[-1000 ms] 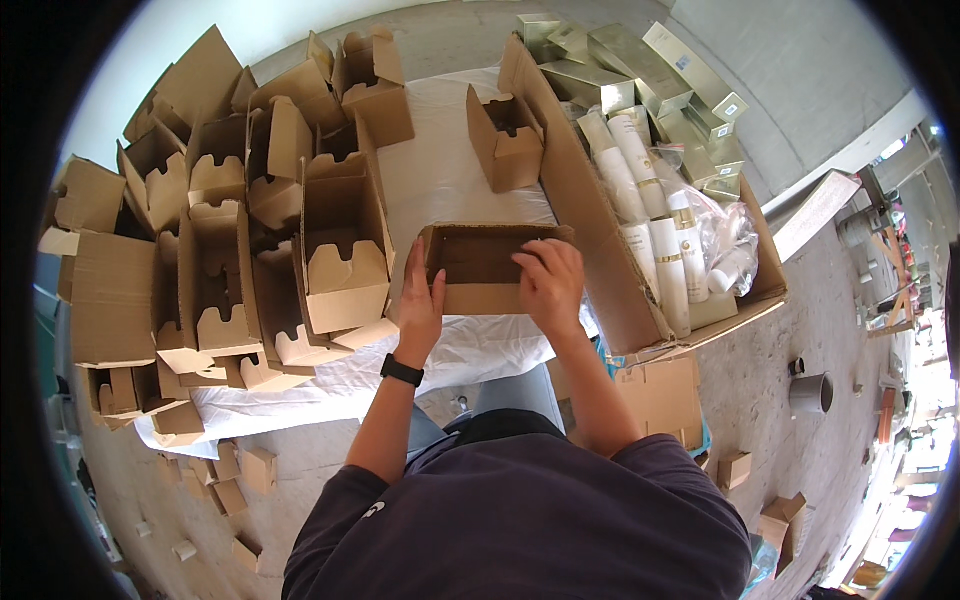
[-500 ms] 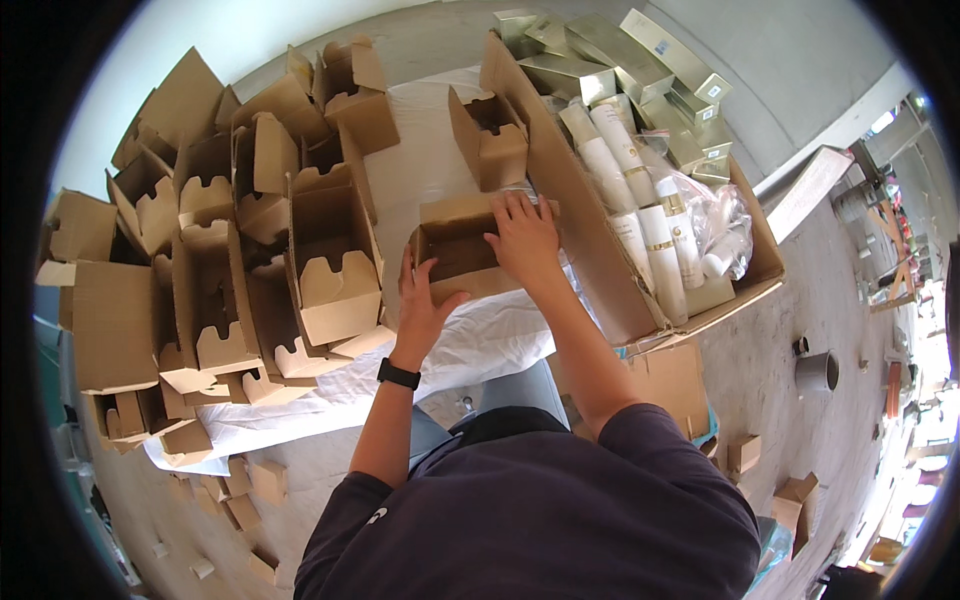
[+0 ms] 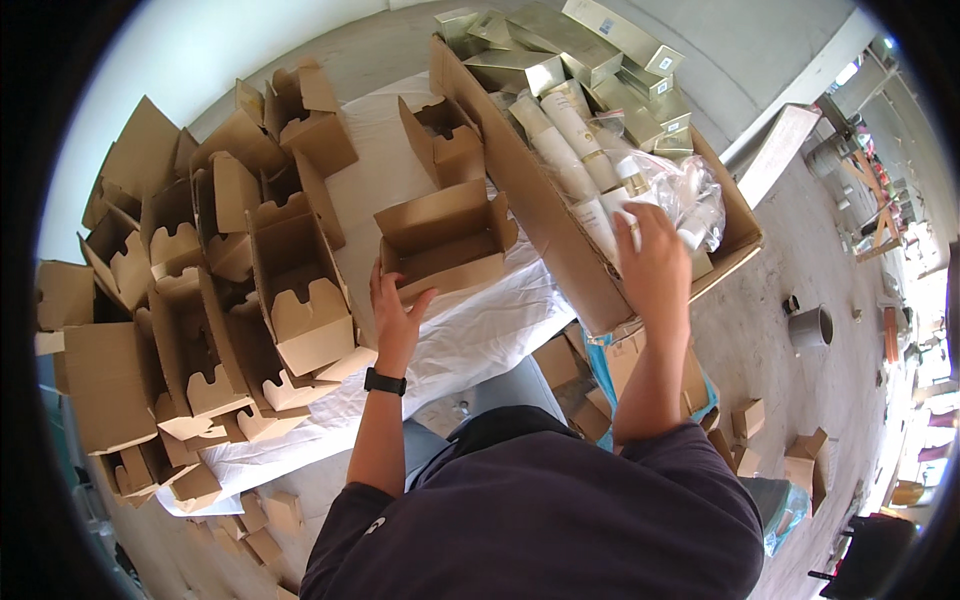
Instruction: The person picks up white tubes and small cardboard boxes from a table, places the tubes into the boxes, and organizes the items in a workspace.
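An open brown cardboard box (image 3: 462, 277), with nothing seen inside it, lies on the white cloth in front of me. My left hand (image 3: 398, 322) grips its near left corner, thumb along the front wall and fingers at the end wall. To the right stands a large open carton (image 3: 530, 195) with white, gold-banded bottles (image 3: 578, 142), some in clear plastic bags. Over the near bottles, my right hand (image 3: 655, 255) has its fingers curled on a white bottle, most of which the hand hides.
Several open cardboard boxes (image 3: 290, 250) crowd the left of the table. Another open box (image 3: 445, 140) stands against the large carton. Gold boxes (image 3: 560, 40) are piled at the carton's far end. Loose small boxes (image 3: 262, 545) and a grey bucket (image 3: 810, 327) are on the floor.
My right hand has left the small box and moved right to the bottles in the large carton. My left hand stays on the box. The whole view has shifted slightly.
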Tool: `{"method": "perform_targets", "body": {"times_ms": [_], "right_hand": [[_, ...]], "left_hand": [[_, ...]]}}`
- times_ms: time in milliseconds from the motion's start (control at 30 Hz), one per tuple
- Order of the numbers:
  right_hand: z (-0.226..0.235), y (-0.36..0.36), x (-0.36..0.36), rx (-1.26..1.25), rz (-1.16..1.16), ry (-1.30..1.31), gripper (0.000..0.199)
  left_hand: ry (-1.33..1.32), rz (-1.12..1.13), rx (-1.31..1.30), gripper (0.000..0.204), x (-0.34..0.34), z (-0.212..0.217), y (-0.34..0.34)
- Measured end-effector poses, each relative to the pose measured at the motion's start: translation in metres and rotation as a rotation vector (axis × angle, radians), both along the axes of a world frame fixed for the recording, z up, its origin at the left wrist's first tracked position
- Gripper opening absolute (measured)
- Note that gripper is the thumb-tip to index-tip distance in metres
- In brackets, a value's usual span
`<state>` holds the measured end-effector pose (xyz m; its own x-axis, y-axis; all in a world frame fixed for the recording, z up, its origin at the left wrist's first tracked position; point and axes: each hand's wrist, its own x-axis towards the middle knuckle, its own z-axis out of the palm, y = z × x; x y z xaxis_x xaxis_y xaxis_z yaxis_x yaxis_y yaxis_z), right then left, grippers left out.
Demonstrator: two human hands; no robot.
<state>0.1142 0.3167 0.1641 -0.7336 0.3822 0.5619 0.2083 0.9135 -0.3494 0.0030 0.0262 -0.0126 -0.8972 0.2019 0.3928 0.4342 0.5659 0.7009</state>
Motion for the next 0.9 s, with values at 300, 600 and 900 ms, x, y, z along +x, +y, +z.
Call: {"method": "perform_targets", "body": {"times_ms": [300,600,900], "right_hand": [[-0.028,0.038,0.021,-0.084,-0.268,-0.274,0.03],[-0.031,0.051,0.024,-0.17,-0.288,-0.157,0.025],[-0.022,0.04,0.021,-0.221,-0.355,-0.475,0.033]], "left_hand": [[0.066,-0.013,-0.011,0.049,-0.001,-0.008,-0.004],[0.06,-0.002,-0.01,0.049,-0.001,-0.007,-0.005],[0.035,-0.003,-0.015,0.05,-0.003,-0.008,-0.005]]}}
